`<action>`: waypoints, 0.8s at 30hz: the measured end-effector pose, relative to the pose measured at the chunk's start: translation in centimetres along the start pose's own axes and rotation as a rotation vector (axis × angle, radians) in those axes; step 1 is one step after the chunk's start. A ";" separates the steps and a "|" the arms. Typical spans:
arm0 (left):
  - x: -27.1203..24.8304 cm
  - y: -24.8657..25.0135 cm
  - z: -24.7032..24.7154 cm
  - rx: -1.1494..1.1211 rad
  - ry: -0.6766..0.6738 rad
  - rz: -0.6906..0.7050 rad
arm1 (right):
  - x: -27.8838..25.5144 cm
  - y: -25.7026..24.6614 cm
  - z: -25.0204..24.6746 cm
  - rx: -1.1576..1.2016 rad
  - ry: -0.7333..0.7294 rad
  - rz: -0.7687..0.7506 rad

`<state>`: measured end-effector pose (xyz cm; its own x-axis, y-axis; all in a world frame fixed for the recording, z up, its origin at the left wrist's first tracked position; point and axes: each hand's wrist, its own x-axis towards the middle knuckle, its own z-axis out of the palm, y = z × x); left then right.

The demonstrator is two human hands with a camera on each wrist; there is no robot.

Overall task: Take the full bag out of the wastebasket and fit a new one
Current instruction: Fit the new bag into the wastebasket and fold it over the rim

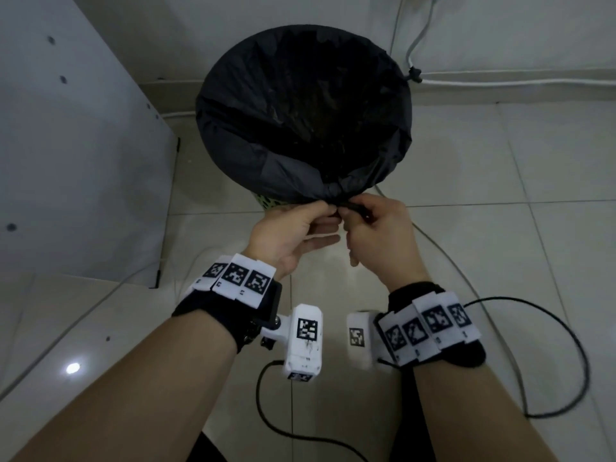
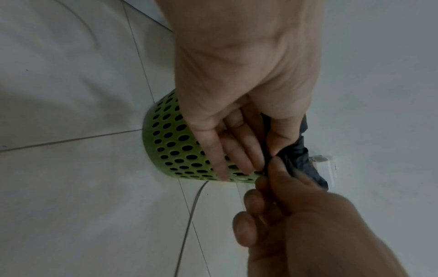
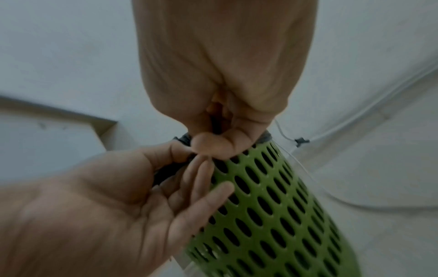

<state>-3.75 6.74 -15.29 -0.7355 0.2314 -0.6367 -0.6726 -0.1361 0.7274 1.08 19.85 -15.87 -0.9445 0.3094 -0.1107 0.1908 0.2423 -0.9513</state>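
Wastebaskets: one, green perforated wastebasket point(image 2: 170, 138), standing on the tiled floor point(image 1: 500, 161).
Bags: one black bag point(image 1: 300, 111) lining it, folded over the rim.
Left hand point(image 1: 293, 235): pinches the gathered bag edge at the near rim.
Right hand point(image 1: 380, 235): fingers curled, pinching the black drawstring point(image 1: 353, 206).
Head view only: open bag mouth, white cabinet point(image 1: 66, 145).
Wrist views only: basket's perforated side.

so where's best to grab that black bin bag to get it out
Take the black plastic bag at the gathered knot on its near rim, from the person's side. There the film bunches into a tail outside the green perforated wastebasket; both hands already pinch it.
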 end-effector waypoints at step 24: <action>0.7 -0.3 -0.1 0.090 0.084 -0.020 | -0.9 1.2 0.1 -0.072 0.116 -0.092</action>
<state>-4.06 6.80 -15.97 -0.7285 0.1513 -0.6681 -0.6802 -0.0447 0.7317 2.08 19.77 -16.96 -0.9225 0.3858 0.0135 0.1278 0.3380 -0.9324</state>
